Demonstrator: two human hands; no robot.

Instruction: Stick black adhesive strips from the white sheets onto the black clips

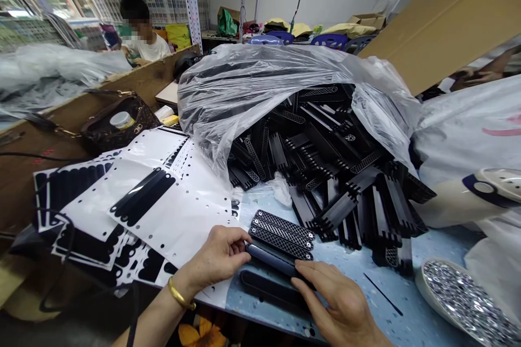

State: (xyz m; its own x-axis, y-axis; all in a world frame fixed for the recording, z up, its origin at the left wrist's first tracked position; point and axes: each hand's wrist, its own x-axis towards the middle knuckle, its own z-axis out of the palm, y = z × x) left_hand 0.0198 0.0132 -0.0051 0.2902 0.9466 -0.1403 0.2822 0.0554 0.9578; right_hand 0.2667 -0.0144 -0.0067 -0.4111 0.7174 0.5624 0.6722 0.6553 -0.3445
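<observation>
A glossy black strip with rounded ends (272, 260) lies between my hands near the table's front edge. My left hand (217, 257), with a gold bangle at the wrist, pinches its left end. The thumb and fingers of my right hand (337, 295) close on the right end, hiding it. Just in front of me is a second black strip (268, 287), its right part partly covered by my right hand. Beyond the held strip sits a black part with patterned bars and small round rivets (283, 233).
A plastic bag (252, 70) spills black slotted parts (325, 162). White sheets with black strip shapes (142, 195) cover the left. At right stand a bowl of shiny metal bits (459, 293) and a thin black rod (382, 294). A person (142, 32) sits beyond the wooden board.
</observation>
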